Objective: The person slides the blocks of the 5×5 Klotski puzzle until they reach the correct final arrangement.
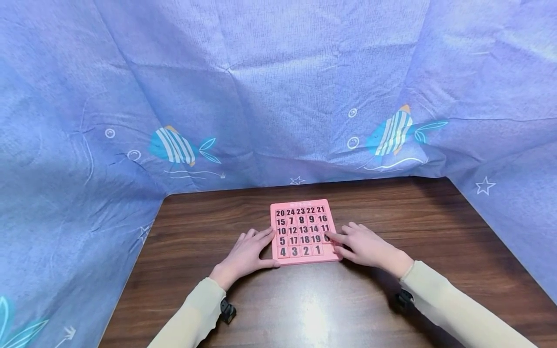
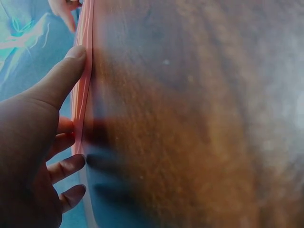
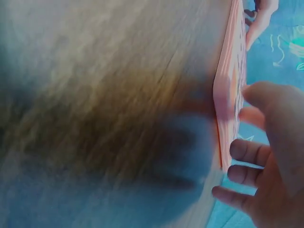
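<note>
A pink number slide puzzle (image 1: 303,234) lies flat on the table, its black-numbered tiles set in rows. The bottom row reads 4, 3, 2, 1, with a gap at the right end. My left hand (image 1: 245,251) holds the board at its near left corner, thumb (image 2: 71,64) against the near edge and fingers along the left side. From the right, my right hand (image 1: 365,245) reaches over the board. Its index finger touches the tile marked 6 (image 1: 327,238) and partly covers it. The right thumb lies by the near right corner; the other fingers stay off the tiles.
The dark wood-grain table (image 1: 209,212) extends around the board, with a bright reflection near its front. A blue cloth (image 1: 278,96) printed with fish hangs behind and along both sides. Each wrist wears a small black device (image 1: 227,311) below a pale sleeve (image 1: 191,314).
</note>
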`<state>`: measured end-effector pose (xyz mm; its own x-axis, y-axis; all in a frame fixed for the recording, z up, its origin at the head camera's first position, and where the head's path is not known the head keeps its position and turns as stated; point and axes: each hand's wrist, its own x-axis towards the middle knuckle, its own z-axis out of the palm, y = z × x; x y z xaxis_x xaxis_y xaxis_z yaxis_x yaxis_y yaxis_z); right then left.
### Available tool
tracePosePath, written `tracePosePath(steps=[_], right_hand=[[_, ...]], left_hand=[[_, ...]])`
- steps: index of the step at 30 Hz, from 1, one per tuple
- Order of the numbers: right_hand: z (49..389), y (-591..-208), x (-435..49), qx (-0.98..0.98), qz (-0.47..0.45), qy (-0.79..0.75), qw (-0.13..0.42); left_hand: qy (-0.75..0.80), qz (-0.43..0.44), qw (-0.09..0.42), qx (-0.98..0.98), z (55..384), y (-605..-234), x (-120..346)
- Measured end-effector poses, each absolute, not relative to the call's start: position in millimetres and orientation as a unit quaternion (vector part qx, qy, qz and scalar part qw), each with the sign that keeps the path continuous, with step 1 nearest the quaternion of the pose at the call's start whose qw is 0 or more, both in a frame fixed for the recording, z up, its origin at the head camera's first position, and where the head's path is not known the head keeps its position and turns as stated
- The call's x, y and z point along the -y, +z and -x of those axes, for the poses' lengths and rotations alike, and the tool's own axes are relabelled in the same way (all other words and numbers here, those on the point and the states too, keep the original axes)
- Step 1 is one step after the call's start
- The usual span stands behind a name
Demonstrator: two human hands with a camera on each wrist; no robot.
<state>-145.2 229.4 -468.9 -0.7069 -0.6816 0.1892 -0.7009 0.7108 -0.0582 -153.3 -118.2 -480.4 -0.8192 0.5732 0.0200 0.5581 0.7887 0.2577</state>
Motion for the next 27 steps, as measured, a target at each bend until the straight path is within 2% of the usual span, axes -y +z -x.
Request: tracePosePath(steps=[4, 13, 27], right_hand=[[142.0, -470.6, -229.9, 0.925, -0.369, 0.061, 0.065], [133.0, -471.1, -233.3, 0.888, -0.433, 0.091, 0.123], [163.5, -472.3, -222.2, 0.945, -0.312, 0.079, 0.054]], left_hand=[[0.120, -0.299, 0.030, -0.946, 153.2, -479.7, 117.3], [0.113, -0.302, 0.027, -0.946, 154.9, -478.9, 116.1], [0.120, -0.301, 0.023, -0.946, 153.9, -478.5, 116.6]])
